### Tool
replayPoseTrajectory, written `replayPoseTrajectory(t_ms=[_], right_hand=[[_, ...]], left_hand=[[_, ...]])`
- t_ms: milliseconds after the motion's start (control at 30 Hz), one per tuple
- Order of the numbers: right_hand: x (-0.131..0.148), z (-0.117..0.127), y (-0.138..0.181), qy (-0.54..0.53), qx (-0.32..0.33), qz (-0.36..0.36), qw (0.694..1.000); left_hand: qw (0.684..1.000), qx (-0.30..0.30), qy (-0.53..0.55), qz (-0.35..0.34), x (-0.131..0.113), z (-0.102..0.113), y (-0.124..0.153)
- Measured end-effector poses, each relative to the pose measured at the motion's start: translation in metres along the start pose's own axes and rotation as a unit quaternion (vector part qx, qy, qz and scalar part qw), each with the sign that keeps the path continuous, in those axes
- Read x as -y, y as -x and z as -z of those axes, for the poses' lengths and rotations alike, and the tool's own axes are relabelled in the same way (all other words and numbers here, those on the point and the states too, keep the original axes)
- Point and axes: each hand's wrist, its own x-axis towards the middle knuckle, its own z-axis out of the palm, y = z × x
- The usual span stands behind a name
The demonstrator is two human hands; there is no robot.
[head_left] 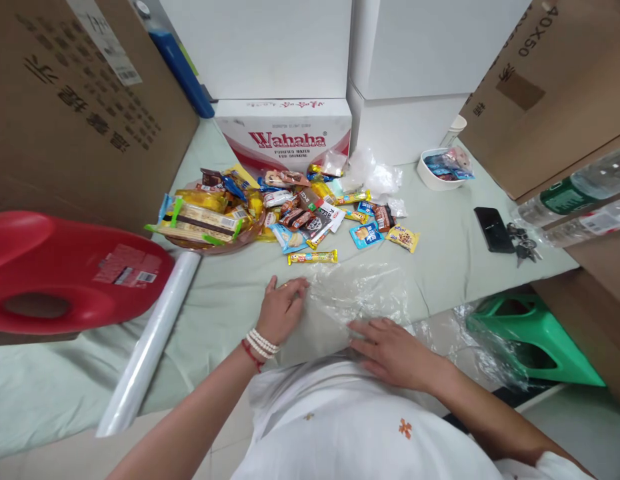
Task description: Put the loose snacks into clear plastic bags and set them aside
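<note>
A crumpled sheet of clear plastic film [370, 283] lies at the front of the table, between my hands. My left hand [284, 308], with a white beaded bracelet at the wrist, rests at the film's left edge. Its fingers are loosely bent and apart. My right hand [390, 352] lies with fingers spread on the film's near right edge, close to my white shirt. Just beyond is a pile of wrapped snacks [295, 217]. A yellow snack bar [313, 257] lies nearest my left hand. A blue snack packet [366, 235] and a yellow cookie packet [403, 239] sit farther right.
A roll of plastic film [150, 347] and a red plastic jug [80, 267] are at left. Behind the snacks stands a Wahaha carton [285, 133]. To the right are a white bowl [435, 179], a phone [493, 230], keys [526, 247] and a green stool [545, 347].
</note>
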Motion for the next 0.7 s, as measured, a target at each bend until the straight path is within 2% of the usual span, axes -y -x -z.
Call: replayPoseTrajectory(t_ms=[67, 167, 233, 300, 367, 433, 533, 633, 700], right_hand=[[0.001, 0.010, 0.011, -0.077, 0.028, 0.056, 0.995], [-0.012, 0.035, 0.022, -0.239, 0.064, 0.147, 0.958], [-0.027, 0.048, 0.020, -0.295, 0.008, 0.107, 0.949], [-0.042, 0.050, 0.008, -0.250, -0.095, 0.007, 0.963], [-0.054, 0.039, -0.011, -0.138, -0.157, -0.057, 0.976], [-0.064, 0.023, -0.034, -0.039, -0.157, -0.070, 0.984], [-0.087, 0.007, -0.064, 0.024, -0.179, -0.094, 0.979], [-0.118, 0.013, -0.083, 0.013, -0.212, -0.064, 0.975], [-0.138, 0.022, -0.089, -0.024, -0.225, -0.030, 0.974]], left_hand=[[0.999, -0.004, 0.009, 0.041, -0.008, 0.002, -0.001], [0.996, 0.042, -0.050, 0.058, -0.025, 0.003, -0.001], [0.986, 0.105, -0.122, 0.044, -0.034, 0.004, 0.000], [0.970, 0.161, -0.180, 0.028, -0.037, 0.008, 0.003], [0.960, 0.190, -0.204, 0.013, -0.034, 0.012, 0.006], [0.956, 0.204, -0.210, -0.008, -0.026, 0.018, 0.009], [0.948, 0.231, -0.215, -0.049, -0.014, 0.024, 0.013], [0.945, 0.242, -0.206, -0.070, -0.003, 0.027, 0.018], [0.955, 0.227, -0.180, -0.068, 0.001, 0.028, 0.020]])
